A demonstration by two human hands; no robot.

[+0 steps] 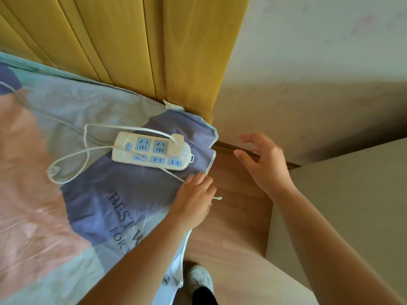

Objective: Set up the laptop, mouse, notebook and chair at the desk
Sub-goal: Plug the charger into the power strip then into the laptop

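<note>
No laptop, mouse, notebook or chair is in view. A cream power strip (152,151) with blue sockets lies on the bed sheet (92,190), with one white plug in its far end. A thin white cable (174,175) runs from the strip to under my left hand (193,200). That hand rests at the bed's edge with its fingers closed over the cable. The cable's tip (218,198) sticks out past the fingers. My right hand (264,164) hovers over the floor gap, fingers spread, holding nothing.
A yellow padded headboard (136,45) stands behind the bed. Wooden floor (237,208) shows in the narrow gap between the bed and a beige flat surface (352,194) at the right. A wall (308,73) is beyond. My shoe (201,278) is at the bottom.
</note>
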